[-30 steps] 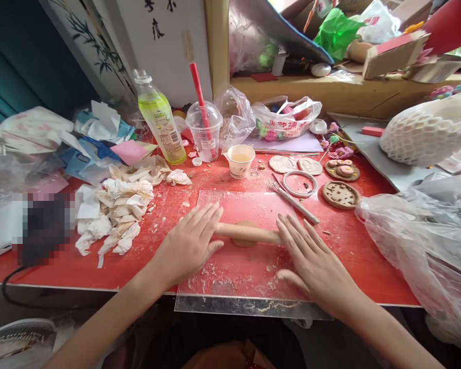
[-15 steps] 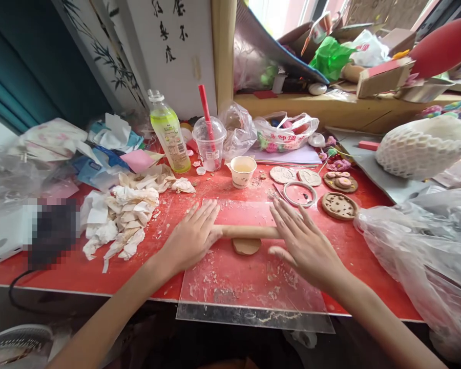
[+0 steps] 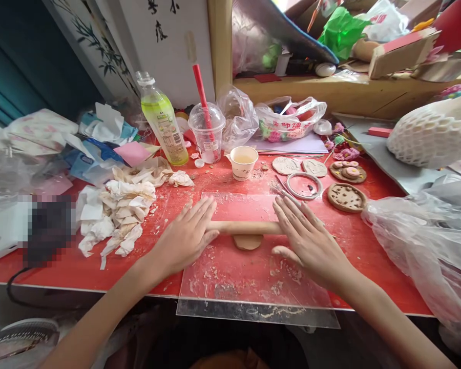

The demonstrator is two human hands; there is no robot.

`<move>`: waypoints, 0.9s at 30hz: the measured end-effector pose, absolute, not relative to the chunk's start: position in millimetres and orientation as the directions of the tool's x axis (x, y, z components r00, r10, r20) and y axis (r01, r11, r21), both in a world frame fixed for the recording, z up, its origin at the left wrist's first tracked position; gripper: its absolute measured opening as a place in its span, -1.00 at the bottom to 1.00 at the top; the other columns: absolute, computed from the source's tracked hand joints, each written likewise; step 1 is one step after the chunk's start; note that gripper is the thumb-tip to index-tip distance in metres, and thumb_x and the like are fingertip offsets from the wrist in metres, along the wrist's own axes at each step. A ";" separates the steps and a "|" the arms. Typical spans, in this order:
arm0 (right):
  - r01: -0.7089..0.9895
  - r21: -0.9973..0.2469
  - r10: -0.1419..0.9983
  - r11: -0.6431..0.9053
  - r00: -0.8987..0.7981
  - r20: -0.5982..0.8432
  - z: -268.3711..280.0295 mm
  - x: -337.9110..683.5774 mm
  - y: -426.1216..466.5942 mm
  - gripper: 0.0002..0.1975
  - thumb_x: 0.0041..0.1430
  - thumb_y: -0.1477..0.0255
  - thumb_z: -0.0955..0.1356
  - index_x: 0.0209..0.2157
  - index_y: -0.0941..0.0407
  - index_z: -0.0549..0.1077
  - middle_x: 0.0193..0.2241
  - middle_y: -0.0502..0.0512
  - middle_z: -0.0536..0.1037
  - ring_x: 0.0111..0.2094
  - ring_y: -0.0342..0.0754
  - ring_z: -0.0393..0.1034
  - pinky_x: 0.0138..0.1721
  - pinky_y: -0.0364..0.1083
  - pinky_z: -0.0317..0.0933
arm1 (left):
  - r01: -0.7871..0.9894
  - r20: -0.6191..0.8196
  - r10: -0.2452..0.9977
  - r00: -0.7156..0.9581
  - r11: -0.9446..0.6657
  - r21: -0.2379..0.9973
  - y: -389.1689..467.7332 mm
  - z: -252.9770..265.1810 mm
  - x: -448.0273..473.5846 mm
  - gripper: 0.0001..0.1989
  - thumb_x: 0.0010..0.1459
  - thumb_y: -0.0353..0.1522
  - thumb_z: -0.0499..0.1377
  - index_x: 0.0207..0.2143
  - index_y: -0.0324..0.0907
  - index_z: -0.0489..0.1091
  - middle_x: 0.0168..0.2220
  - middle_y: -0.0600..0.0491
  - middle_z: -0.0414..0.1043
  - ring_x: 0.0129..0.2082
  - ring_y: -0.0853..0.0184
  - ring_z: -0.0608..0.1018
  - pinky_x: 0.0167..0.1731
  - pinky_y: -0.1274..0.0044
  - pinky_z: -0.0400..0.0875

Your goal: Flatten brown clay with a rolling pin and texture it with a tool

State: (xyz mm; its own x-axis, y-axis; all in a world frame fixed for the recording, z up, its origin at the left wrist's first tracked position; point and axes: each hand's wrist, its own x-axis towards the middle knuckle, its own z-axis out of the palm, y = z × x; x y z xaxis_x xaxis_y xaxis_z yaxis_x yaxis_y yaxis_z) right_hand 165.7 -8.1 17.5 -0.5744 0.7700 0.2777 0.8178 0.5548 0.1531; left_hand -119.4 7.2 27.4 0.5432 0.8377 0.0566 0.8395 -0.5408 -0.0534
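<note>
A wooden rolling pin (image 3: 248, 227) lies crosswise on a flat piece of brown clay (image 3: 248, 242), which rests on a clear plastic sheet (image 3: 238, 284). My left hand (image 3: 188, 233) lies flat over the pin's left end, fingers stretched out and pointing away from me. Over the right end, my right hand (image 3: 307, 238) is also flat, with its thumb apart from the fingers. The palms hide both ends of the pin. The clay's far part is hidden beneath the pin.
Behind the sheet stand a paper cup (image 3: 244, 163) of liquid, a plastic cup (image 3: 207, 133) with a red straw and a green drink bottle (image 3: 163, 123). Crumpled tissues (image 3: 125, 205) lie left. At right are a ring (image 3: 304, 185), round clay pieces (image 3: 346, 197) and plastic bags (image 3: 411, 230).
My view has tilted and shifted slightly, so the things on the table sit a little differently. Both hands remain flat on the rolling pin, which covers slightly more of the clay's far side.
</note>
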 end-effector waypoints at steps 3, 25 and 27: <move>0.834 0.145 0.787 0.533 -0.551 0.276 17.6 163.6 -6.9 -0.21 0.24 0.05 0.07 0.27 0.36 -0.08 0.29 0.35 -0.04 0.31 0.11 -0.23 0.26 0.14 -0.25 | 0.856 0.079 0.852 0.517 -0.515 -0.054 11.6 28.0 -117.1 -0.40 0.32 -0.17 -0.27 0.26 -0.37 -0.04 0.30 -0.10 -0.06 0.30 0.23 0.03 0.24 0.28 0.01; 0.807 0.093 0.766 0.583 -0.584 0.267 15.3 168.7 -41.5 -0.15 0.21 0.01 0.09 0.31 0.27 -0.27 0.29 0.28 0.01 0.31 0.05 -0.20 0.25 0.11 -0.17 | 0.867 0.127 0.858 0.498 -0.493 -0.064 -28.6 22.8 -122.8 -0.40 0.30 -0.16 -0.18 0.27 -0.33 -0.07 0.30 -0.12 -0.06 0.31 0.21 0.01 0.26 0.28 -0.01; 0.772 0.097 0.736 0.629 -0.630 0.247 14.4 174.8 -67.7 -0.09 0.16 -0.06 0.08 0.31 0.30 -0.21 0.29 0.28 -0.01 0.31 0.06 -0.22 0.25 0.07 -0.18 | 0.831 0.110 0.824 0.556 -0.548 -0.097 -58.0 19.2 -129.9 -0.35 0.28 -0.15 -0.11 0.30 -0.31 -0.18 0.31 -0.11 -0.11 0.31 0.21 -0.01 0.24 0.31 0.03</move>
State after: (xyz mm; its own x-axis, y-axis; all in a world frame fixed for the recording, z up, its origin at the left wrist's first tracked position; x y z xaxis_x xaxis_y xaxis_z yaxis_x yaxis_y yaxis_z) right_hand 174.8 -67.7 14.4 -0.6305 0.7359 0.2470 0.7717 0.6286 0.0968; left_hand -129.9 -58.0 19.2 0.5562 0.8238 0.1101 0.8308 -0.5480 -0.0972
